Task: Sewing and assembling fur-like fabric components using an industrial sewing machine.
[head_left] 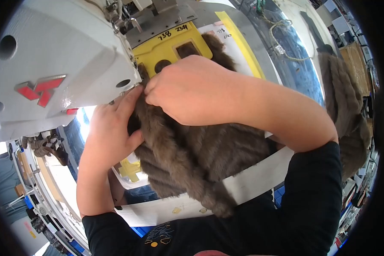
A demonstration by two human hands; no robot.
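A long strip of brown fur (170,158) runs from the sewing machine head (59,59) down over a wider brown fur piece (230,158). My left hand (111,128) rests on the strip's upper part beside the machine, fingers stretched out and thumb apart. Close by, my right hand (187,89) is curled with fingertips pinched on the fur under the machine head's edge, whose contact point is partly hidden. A yellow template (166,49) with cut-out openings and handwritten marks lies just beyond my hands, over fur and white card.
The grey metal plate (251,42) and a cord (281,49) are at upper right. Brown fur (345,111) hangs at the right beside a cardboard box (352,64). A dark bundle (47,149) lies on the left, and a white curved edge (243,187) crosses in front of my body.
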